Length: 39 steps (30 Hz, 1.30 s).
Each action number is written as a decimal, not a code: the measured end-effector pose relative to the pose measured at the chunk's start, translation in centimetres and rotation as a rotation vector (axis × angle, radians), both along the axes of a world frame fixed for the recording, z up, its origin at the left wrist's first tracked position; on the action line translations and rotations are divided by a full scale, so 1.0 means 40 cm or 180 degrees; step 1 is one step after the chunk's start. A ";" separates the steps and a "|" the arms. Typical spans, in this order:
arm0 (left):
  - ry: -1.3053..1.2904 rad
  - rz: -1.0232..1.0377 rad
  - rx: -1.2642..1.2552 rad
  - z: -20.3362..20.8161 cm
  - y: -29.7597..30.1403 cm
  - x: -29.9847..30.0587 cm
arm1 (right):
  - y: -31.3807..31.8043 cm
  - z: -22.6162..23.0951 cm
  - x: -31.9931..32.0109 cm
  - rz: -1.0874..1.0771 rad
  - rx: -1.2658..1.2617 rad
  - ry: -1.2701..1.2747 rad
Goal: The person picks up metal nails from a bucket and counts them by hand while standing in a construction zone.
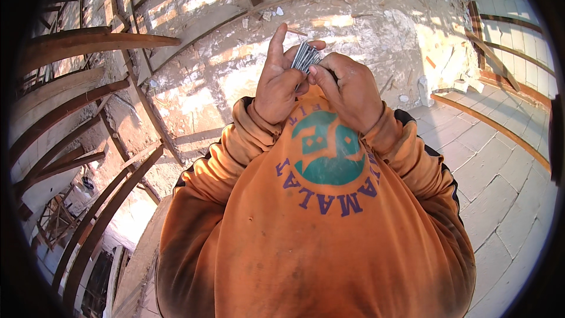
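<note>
A bunch of grey metal nails (306, 56) lies across the fingers of my left hand (279, 85), held in by the thumb. The left index finger points up and away from the bunch. My right hand (348, 89) is closed beside it, thumb and fingers pinching at the lower right end of the nails. Whether the right fingers have drawn out a single nail is hidden. Both hands are close together in front of my chest, above the orange long-sleeved shirt (265, 247).
Dark wooden beams (106, 41) run across the left and top. Below lies a rough surface with rubble (235, 76), streaked by sunlight. At the right are pale blocks in a wall or floor (494, 200) and a curved wooden strip (500, 126).
</note>
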<state>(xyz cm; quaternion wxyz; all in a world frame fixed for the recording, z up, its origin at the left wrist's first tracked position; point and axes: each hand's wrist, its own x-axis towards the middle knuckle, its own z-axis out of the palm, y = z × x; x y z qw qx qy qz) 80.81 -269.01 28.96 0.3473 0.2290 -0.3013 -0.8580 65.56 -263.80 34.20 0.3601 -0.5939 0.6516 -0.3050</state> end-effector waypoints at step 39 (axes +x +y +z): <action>0.0323 -0.0774 -0.0770 0.173 -0.069 -0.011 | -0.134 0.050 -0.194 0.1941 -0.0190 -0.0666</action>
